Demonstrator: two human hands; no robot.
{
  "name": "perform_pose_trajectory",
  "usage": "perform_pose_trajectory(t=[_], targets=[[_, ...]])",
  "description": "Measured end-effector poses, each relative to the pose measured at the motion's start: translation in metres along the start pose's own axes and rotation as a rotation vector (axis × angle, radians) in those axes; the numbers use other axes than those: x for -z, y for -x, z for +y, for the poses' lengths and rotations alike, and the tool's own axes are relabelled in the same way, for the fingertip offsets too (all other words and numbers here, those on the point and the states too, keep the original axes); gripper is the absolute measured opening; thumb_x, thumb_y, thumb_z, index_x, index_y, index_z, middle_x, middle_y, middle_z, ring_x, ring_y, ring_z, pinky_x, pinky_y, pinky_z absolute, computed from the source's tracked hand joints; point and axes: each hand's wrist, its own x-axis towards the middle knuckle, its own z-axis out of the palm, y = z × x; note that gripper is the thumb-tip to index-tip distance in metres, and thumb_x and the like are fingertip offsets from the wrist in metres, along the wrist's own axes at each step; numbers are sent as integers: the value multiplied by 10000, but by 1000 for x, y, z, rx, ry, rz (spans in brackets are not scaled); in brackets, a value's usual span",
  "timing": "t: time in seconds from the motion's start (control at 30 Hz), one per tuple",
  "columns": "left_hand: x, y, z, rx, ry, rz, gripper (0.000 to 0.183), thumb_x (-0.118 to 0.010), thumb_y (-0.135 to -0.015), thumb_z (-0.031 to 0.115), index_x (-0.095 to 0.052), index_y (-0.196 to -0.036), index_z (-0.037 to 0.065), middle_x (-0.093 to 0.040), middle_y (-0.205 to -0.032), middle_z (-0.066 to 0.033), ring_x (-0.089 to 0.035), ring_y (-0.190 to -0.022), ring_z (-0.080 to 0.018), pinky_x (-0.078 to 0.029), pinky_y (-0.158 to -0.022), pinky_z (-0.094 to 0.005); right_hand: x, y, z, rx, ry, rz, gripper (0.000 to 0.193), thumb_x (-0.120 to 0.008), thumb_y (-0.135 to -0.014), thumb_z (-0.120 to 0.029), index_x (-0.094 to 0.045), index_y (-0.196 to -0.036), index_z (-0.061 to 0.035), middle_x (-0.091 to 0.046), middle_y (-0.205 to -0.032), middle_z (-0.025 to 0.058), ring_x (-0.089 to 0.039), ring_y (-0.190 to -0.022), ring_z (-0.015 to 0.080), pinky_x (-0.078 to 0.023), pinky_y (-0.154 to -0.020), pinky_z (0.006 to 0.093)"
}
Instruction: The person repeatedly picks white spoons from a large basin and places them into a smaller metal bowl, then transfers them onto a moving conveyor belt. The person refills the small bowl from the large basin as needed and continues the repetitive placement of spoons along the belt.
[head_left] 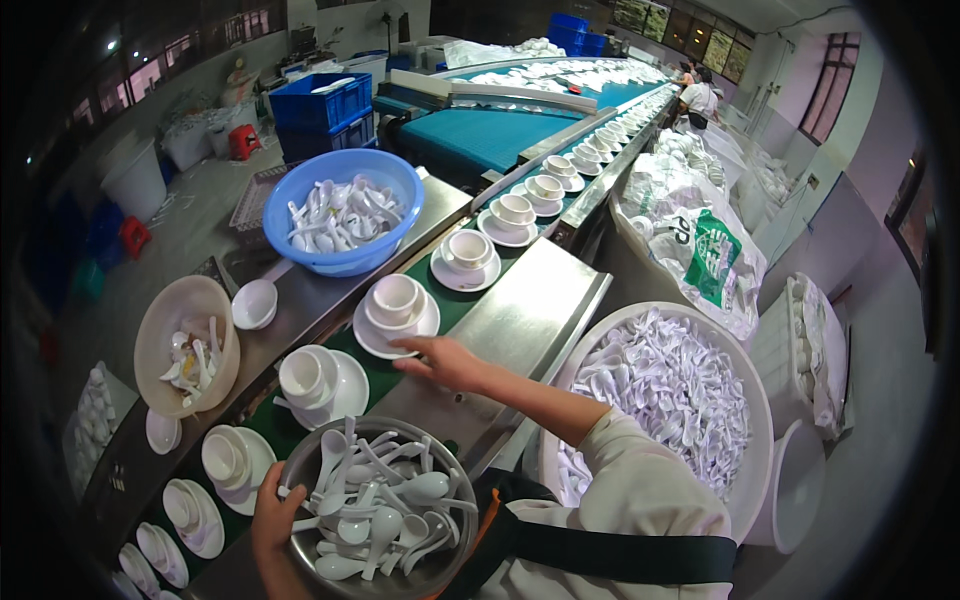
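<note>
Lower-left dishes (124, 584) are cut off, the left hand (272, 515) clasps the bottom-centre steel bowl (463, 535) of soup spoons (384, 535), the right hand's grip (440, 362), loosely spread, is at a central saucer (430, 318), contact unclear, and an upper-left blue basin (345, 264) holds more spoons (345, 215).

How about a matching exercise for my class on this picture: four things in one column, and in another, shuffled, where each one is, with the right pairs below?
Column one
1. blue basin
2. large white tub
3. left hand
4. right hand

Column two
A. at the edge of a saucer on the green belt
B. at the picture's right, heaped with white spoons
C. on the rim of the steel bowl
D. on the metal counter, left of the belt

Pairs: 1-D, 2-B, 3-C, 4-A
</note>
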Motion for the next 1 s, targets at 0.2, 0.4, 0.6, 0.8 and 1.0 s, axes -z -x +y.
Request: perform_pose_trajectory(t=[0.2,0.4,0.6,0.8,1.0], targets=[[-40,-23,7,-25,36,64,381,-552,-776,74,-512,-1144,-12,-566,-1009,-66,-525,-928,-139,-404,-842,-258,16,43,-40,278,-67,-399,441,-631,-846,-256,-536,-1204,-17,-580,-1100,193,-569,-988,358,-461,-850,413],[-83,-54,-2,-14,393,38,333,-565,-799,72,-542,-1122,-6,-585,-1020,-57,-544,-919,-130,-413,-835,-258,58,45,-11,213,-97,-253,345,-626,-776,-61,-577,-1111,8,-600,-1090,185,-581,-986,343,-466,-850,401],[-153,-112,28,-145,363,31,265,-568,-867,110,-556,-1104,-8,-585,-980,-34,-522,-887,-99,-397,-823,-246,120,38,29,17,25,-33,301,-616,-759,-30,-619,-1060,-52,-659,-898,154,-642,-807,312,-504,-731,381],[-235,-145,37,-75,597,5,279,-538,-919,181,-539,-1136,7,-579,-1058,-59,-514,-969,-123,-386,-871,-265,177,30,84,-102,83,17,290,-642,-792,-67,-627,-1078,-26,-672,-969,119,-659,-826,227,-502,-767,319],[-228,-87,4,-350,35,135,511,-535,-915,298,-413,-1301,-14,-453,-1303,-189,-429,-1222,-282,-308,-1029,-345,190,45,94,-111,-83,-16,335,-629,-865,-205,-600,-1165,-59,-658,-1012,118,-622,-886,184,-474,-802,299]])
